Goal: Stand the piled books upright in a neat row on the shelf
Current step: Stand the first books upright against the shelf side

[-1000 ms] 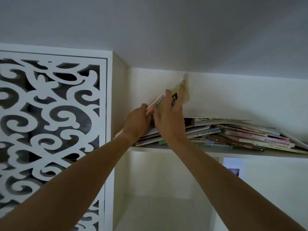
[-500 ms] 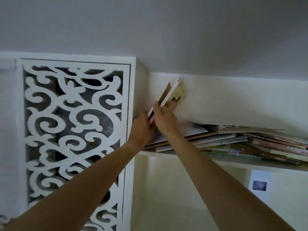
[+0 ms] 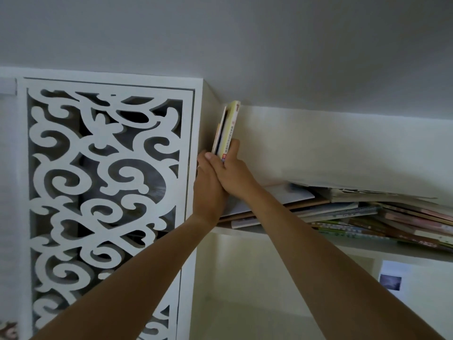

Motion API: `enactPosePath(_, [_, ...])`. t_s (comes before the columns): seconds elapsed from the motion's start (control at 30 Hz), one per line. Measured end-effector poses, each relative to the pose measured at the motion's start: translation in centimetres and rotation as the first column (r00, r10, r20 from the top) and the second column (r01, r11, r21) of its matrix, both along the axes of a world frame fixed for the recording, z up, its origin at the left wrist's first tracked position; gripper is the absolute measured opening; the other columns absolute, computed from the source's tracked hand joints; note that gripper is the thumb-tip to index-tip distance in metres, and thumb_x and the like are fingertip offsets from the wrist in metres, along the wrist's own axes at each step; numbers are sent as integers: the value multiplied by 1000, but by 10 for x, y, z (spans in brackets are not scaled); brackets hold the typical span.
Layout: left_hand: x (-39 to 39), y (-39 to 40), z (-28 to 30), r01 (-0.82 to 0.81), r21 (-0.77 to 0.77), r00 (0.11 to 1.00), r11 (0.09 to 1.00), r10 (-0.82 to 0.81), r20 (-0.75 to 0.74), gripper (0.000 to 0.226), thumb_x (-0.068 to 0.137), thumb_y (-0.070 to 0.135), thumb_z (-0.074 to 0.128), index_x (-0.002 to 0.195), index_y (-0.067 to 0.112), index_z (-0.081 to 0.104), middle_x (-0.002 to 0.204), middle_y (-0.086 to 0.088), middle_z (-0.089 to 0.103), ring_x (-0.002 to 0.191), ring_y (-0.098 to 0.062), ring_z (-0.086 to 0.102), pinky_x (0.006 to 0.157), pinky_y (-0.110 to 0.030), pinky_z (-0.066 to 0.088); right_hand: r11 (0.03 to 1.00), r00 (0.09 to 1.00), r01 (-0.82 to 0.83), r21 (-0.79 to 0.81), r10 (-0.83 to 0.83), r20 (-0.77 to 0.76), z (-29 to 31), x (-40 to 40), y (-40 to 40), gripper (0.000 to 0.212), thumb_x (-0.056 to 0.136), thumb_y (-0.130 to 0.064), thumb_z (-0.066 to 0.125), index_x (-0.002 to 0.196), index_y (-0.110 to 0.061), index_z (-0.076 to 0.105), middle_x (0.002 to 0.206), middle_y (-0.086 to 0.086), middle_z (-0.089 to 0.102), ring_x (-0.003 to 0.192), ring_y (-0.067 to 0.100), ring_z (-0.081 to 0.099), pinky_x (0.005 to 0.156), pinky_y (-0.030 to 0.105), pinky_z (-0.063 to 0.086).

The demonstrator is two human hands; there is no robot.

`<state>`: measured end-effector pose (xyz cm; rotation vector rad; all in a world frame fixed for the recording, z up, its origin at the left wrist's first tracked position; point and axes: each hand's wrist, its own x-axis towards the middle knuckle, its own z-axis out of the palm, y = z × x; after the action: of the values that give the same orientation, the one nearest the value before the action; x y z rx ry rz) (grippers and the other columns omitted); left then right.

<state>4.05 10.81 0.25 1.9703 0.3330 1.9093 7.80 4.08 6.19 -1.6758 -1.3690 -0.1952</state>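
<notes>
Two thin books (image 3: 226, 130) stand nearly upright at the far left end of the high white shelf (image 3: 245, 230), against its left side wall. My right hand (image 3: 231, 171) grips their lower part, thumb on the left face and fingers on the right. My left hand (image 3: 208, 190) lies just left of it, against the right hand and the books' base; its fingers are hidden. To the right, a pile of flat-lying books (image 3: 355, 212) spreads along the shelf, tilted and overlapping.
A white fretwork panel (image 3: 105, 182) with scroll cut-outs fills the left. The ceiling sits close above the standing books. Below the shelf is an open compartment with a small photo on paper (image 3: 390, 282) on its back wall.
The two books swung from a steep lean to nearly upright and shifted left against the side wall. Both hands moved with them, closing together at their base.
</notes>
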Motion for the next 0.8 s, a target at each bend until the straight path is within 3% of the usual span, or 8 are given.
enactPosePath(0.17, [4,2,-2,-11,36,1000,999,11,13,43,101,20,68,134,2,46,118,-16,68,100,-22,71,80,-25,59,964,998,44,-261,-29,60,10,-1,-40,66,103,-63,37,157,-33,15,155,7,48,128,31,58,94,34,47])
enactPosePath(0.3, [6,5,-2,-12,-6,999,1000,12,-39,46,100,16,66,138,10,39,133,-16,60,119,-28,64,91,-35,61,798,924,308,-518,-123,361,17,12,-94,66,92,-69,56,147,-33,50,146,2,54,127,25,56,103,38,47])
enactPosePath(0.37, [9,4,-1,-14,-44,999,999,12,-52,51,99,14,67,141,12,37,139,-14,57,125,-27,60,92,-31,58,829,878,387,-404,-197,437,14,23,-112,54,88,-64,65,131,-30,65,128,4,64,114,24,62,95,40,53])
enactPosePath(0.43, [10,4,-2,1,-64,999,998,-4,-53,53,98,13,68,141,13,37,140,-13,56,126,-28,60,91,-32,58,852,787,490,-183,-342,513,2,32,-124,33,97,-48,60,117,-24,70,112,5,65,106,23,61,87,37,52])
enactPosePath(0.5, [10,5,-2,-2,-64,999,998,-2,-51,50,99,14,68,139,14,38,139,-12,56,125,-28,61,92,-36,61,733,573,680,-27,-508,643,-14,37,-133,28,103,-36,52,116,-19,69,118,7,58,114,26,52,91,38,43])
enactPosePath(0.57, [10,6,-2,-10,-62,999,998,7,-48,47,100,15,66,138,14,38,138,-13,57,123,-30,63,89,-42,63,619,452,785,29,-603,657,-27,42,-141,31,102,-37,51,123,-19,66,139,13,45,133,33,37,110,48,29])
enactPosePath(0.67, [10,4,-2,-8,-64,998,998,4,-57,45,101,13,64,137,13,38,138,-14,56,123,-31,62,89,-45,63,578,471,816,20,-684,557,-25,61,-158,46,101,-47,51,138,-19,55,151,20,37,142,40,29,118,55,17])
enactPosePath(0.8, [8,2,-3,-11,-79,998,997,5,-67,44,101,13,64,136,14,38,137,-14,56,122,-31,62,88,-44,63,557,598,790,-258,-604,527,-6,76,-178,61,98,-67,42,133,-21,61,130,12,62,121,35,55,104,44,40])
